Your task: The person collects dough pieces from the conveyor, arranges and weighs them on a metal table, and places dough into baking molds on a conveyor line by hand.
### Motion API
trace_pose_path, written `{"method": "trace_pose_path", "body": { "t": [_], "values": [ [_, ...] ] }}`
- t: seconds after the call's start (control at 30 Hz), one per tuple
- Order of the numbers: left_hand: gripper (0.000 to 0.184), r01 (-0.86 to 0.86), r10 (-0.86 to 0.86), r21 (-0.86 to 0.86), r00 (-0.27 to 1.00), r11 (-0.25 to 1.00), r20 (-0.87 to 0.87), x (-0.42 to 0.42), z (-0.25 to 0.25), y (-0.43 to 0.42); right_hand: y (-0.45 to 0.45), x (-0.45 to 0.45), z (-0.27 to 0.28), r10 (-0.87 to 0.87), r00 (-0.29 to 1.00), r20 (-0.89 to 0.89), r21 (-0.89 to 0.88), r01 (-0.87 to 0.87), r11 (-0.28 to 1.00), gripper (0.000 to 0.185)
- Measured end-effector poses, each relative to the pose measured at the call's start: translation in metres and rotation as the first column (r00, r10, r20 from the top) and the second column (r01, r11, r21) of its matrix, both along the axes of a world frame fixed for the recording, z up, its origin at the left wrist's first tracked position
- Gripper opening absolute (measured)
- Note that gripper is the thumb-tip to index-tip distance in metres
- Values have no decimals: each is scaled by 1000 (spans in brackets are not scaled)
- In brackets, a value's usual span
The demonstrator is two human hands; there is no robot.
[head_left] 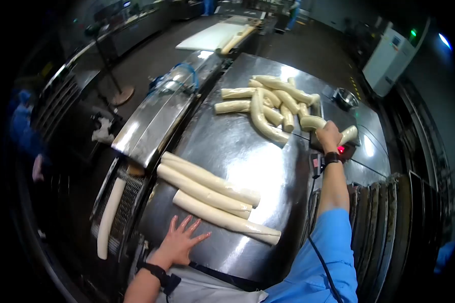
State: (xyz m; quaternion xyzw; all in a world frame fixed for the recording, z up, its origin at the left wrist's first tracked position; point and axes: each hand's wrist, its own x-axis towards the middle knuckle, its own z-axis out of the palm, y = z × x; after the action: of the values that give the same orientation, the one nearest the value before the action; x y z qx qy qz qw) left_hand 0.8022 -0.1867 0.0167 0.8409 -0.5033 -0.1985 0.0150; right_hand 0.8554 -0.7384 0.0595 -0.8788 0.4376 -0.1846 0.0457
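Observation:
My left hand (179, 242) lies on the steel table (207, 262) with its fingers spread, holding nothing. Its fingertips are near the closest of three long pale dough rolls (227, 219), which lie side by side at a slant. At the right, my right hand (329, 135) is closed over the middle of a shorter dough roll (349, 134); part of it is hidden under the hand. This roll is over a dark scale-like plate (333, 111) with a red light (341, 149). Left of it, several dough rolls (260, 116) are heaped across one another.
A metal bowl (346, 99) stands behind the plate. Along the table's left side runs a conveyor with a steel cover (159, 111); one dough roll (111, 217) lies on its mesh belt. Cables cross the right side. Another person (25, 123) is at the far left.

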Motion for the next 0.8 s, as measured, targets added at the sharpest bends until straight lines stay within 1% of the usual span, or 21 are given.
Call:
{"method": "trace_pose_path", "body": {
  "t": [0.03,0.07,0.1,0.13,0.17,0.2,0.23,0.27,0.3,0.33,0.37,0.4,0.47,0.5,0.53,0.57,0.6,0.67,0.73,0.77,0.8],
  "values": [
    [93,20,-20,-16,1000,1000,4,1,1,1,8,10,12,2,999,47,137,-9,990,37],
    [93,-11,11,-15,1000,1000,-6,2,1,3,-19,30,-10,84,962,260,241,-149,959,38],
    [92,12,-11,-8,1000,1000,29,1,0,4,-11,43,-9,181,834,522,288,-372,883,44],
    [90,35,-35,0,997,999,65,0,-2,5,1,54,-3,212,631,747,272,-580,768,50],
    [89,33,-32,-13,996,999,81,-1,-4,7,16,71,3,92,453,887,247,-633,733,57],
    [89,5,-4,-12,998,1000,70,-2,-6,8,37,85,10,-47,255,966,214,-680,701,65],
    [89,-9,12,-65,999,998,46,-5,-7,10,57,88,24,-90,328,940,308,-707,636,75],
    [89,-22,26,-118,999,993,28,-5,-8,11,79,90,28,-81,338,938,314,-725,613,75],
    [91,-23,31,-120,997,993,70,-5,-12,12,104,93,26,135,439,888,330,-814,478,74],
    [93,-32,45,-115,993,993,110,-10,-12,14,134,95,22,361,474,803,371,-872,320,73],
    [96,-83,87,-111,996,990,35,-13,-7,14,171,95,13,609,481,631,402,-874,274,73],
    [98,-101,112,-154,992,983,64,-15,-17,16,213,87,1,811,416,411,430,-873,230,73],
    [94,-163,175,-143,982,976,77,-23,-13,18,282,66,-43,963,112,244,601,-797,-59,86],
    [92,-217,232,-179,971,960,64,-31,-18,21,325,33,-31,990,135,-48,545,-827,139,96],
    [90,-269,286,-214,957,939,47,-38,-25,27,358,0,-16,927,177,-329,422,-851,313,105],
    [86,-291,308,-242,951,926,38,-43,-36,36,364,-8,-30,908,229,-351,390,-845,365,111],
    [86,-325,344,-242,938,914,36,-47,-38,53,362,-13,-41,883,287,-371,357,-834,421,118],
    [76,-418,459,-360,888,834,34,-46,-35,104,353,-35,-29,843,345,-413,380,-775,504,120],
    [65,-684,720,-330,694,650,-20,-44,14,167,336,-59,-20,802,403,-440,421,-697,581,121],
    [59,-721,794,-364,599,590,101,-38,3,209,320,-70,-28,795,424,-434,407,-695,593,122],
    [59,-717,863,-483,391,503,319,-53,-7,246,307,-82,-36,789,442,-428,393,-695,603,123]
  ]
}}
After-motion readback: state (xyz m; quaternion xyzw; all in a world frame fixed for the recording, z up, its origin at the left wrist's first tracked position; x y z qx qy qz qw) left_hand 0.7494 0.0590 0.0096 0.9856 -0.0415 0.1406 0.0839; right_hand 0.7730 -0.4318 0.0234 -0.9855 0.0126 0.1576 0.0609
